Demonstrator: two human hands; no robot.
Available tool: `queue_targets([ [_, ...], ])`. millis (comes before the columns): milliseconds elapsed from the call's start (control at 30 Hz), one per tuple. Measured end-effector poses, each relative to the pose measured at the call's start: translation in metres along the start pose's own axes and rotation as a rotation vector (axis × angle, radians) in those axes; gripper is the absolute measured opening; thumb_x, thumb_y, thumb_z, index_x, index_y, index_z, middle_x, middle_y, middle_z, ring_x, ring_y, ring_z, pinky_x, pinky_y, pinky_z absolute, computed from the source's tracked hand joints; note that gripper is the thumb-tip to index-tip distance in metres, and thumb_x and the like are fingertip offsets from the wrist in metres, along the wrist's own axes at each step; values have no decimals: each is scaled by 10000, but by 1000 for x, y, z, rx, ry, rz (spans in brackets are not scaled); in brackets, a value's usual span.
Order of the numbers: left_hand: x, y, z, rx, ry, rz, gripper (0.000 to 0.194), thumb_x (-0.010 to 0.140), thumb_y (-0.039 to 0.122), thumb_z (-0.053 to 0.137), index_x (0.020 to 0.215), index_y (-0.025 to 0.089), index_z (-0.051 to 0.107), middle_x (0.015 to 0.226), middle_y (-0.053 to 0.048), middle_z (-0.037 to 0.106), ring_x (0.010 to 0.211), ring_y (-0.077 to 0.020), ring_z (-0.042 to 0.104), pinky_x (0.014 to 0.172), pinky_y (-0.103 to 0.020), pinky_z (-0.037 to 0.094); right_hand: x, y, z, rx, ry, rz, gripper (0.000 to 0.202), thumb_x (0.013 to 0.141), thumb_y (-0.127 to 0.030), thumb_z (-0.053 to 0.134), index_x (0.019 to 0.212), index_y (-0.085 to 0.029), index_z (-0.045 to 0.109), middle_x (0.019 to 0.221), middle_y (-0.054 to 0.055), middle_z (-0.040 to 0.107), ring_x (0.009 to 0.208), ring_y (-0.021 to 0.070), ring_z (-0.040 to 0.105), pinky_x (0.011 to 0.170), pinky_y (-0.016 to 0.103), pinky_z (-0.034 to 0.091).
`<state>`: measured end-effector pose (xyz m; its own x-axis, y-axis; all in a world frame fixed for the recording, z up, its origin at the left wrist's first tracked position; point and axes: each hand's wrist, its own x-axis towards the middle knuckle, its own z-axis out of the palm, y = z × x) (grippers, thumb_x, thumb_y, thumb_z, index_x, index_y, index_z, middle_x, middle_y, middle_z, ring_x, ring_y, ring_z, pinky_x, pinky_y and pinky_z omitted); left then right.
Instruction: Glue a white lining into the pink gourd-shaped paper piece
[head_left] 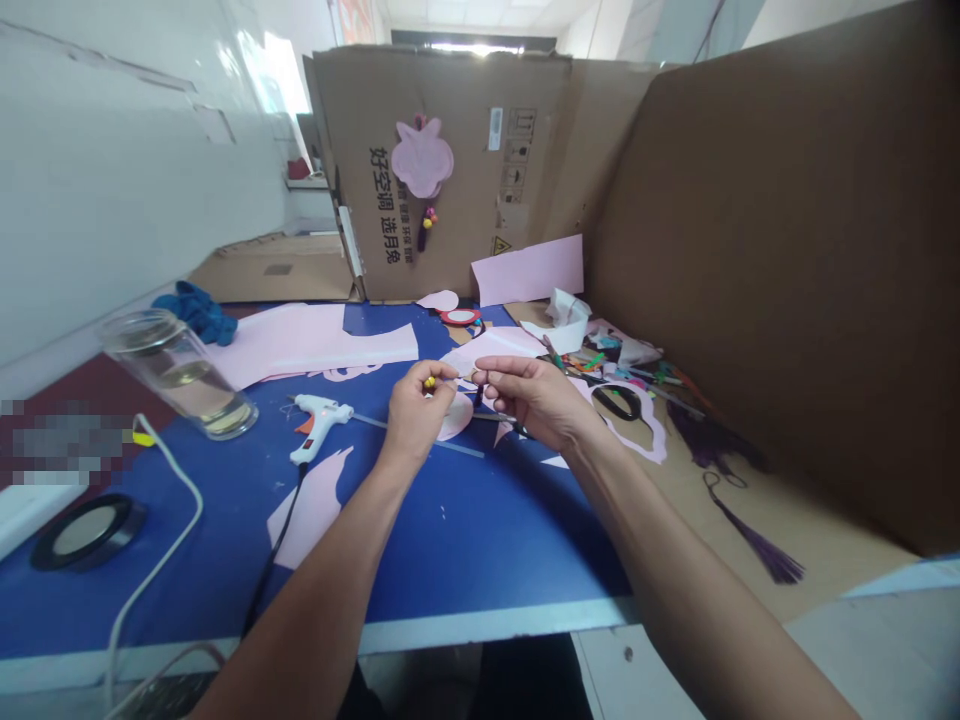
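My left hand [414,412] is closed in a pinch, with a small yellow bead [429,382] showing between its fingers. Facing it, my right hand [541,398] has thumb and forefinger pressed together. A thin dark strand seems to run at the right fingertips, too small to make out clearly. Both hands are held close together above the blue table [480,540]. Just beneath them lies a round pink paper piece [455,418], partly hidden by the left hand. A white glue gun [321,422] rests on the table left of my left hand.
Pink sheets [300,335] and a lidded glass [199,390] stand left, near black tape [88,532]. Scissors [616,402], scraps and a purple tassel [757,535] lie right. Cardboard walls [757,250] rise behind and right; a pink ornament [422,160] hangs there.
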<state>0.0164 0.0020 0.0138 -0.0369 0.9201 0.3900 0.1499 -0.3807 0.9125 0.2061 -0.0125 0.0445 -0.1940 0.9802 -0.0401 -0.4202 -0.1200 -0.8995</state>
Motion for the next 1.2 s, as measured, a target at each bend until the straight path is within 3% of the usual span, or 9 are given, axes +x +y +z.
queue_targets([
  [167, -4, 4, 2, 136, -13, 113, 405, 755, -4, 606, 1046, 225, 769, 927, 9, 629, 807, -147, 613, 741, -264, 493, 0, -1, -2, -19, -1, 2, 270, 771, -151, 936, 1028, -156, 855, 992, 84, 840, 720, 106, 689, 628, 208, 576],
  [367, -14, 9, 4, 275, -52, 339, 369, 876, 47, 664, 1166, 256, 755, 1029, -6, 626, 817, -147, 603, 758, -282, 509, -1, 0, -1, -54, -16, -8, 295, 770, -176, 939, 1054, -155, 860, 991, 79, 835, 721, 108, 688, 657, 220, 580],
  [500, -16, 13, 3, 264, -57, 377, 251, 910, 73, 672, 1061, 252, 762, 991, -5, 630, 805, -148, 601, 725, -281, 484, 0, 4, 0, -75, -36, -5, 342, 737, -218, 970, 1054, -154, 860, 941, 64, 828, 728, 109, 700, 692, 230, 590],
  [633, -12, 16, 1, 101, -60, 266, 83, 933, 184, 690, 887, 227, 745, 910, -2, 639, 752, -138, 602, 685, -271, 478, 1, 8, 0, -106, -54, 12, 386, 690, -244, 1002, 1039, -159, 861, 900, 57, 822, 717, 113, 695, 694, 239, 584],
  [800, -5, 18, -4, -268, -153, -96, 115, 840, 305, 766, 822, 208, 708, 652, 33, 593, 575, -114, 510, 576, -243, 423, -3, 6, 3, -318, -13, -36, 314, 779, -294, 949, 1061, -205, 842, 976, 45, 817, 723, 118, 668, 622, 232, 517],
  [867, -4, 20, -5, -382, -193, -190, 180, 792, 338, 818, 814, 201, 703, 596, 46, 552, 531, -101, 474, 549, -233, 407, -4, 8, 7, -372, -5, -117, 406, 791, -282, 943, 1172, -236, 810, 1103, 56, 819, 847, 154, 713, 688, 254, 548],
  [967, -5, 23, -6, -454, -211, -252, 243, 730, 350, 874, 802, 194, 701, 586, 48, 544, 513, -89, 462, 524, -222, 392, -6, 13, 13, -346, -134, -152, 641, 759, -262, 968, 1349, -257, 717, 1180, 72, 813, 1006, 214, 750, 878, 347, 604],
  [1067, -5, 26, -7, -466, -201, -285, 267, 708, 348, 893, 795, 186, 700, 570, 51, 528, 493, -77, 424, 492, -211, 344, -6, 18, 17, -377, -180, -139, 679, 753, -283, 972, 1366, -235, 685, 1062, 46, 804, 906, 204, 752, 853, 355, 608],
  [1200, -3, 26, -9, -507, -173, -342, 257, 705, 325, 890, 809, 184, 700, 548, 62, 504, 479, -69, 384, 472, -202, 312, -5, 22, 18, -429, -122, -168, 529, 796, -368, 919, 1253, -209, 704, 832, -21, 713, 675, 153, 647, 684, 317, 571],
])
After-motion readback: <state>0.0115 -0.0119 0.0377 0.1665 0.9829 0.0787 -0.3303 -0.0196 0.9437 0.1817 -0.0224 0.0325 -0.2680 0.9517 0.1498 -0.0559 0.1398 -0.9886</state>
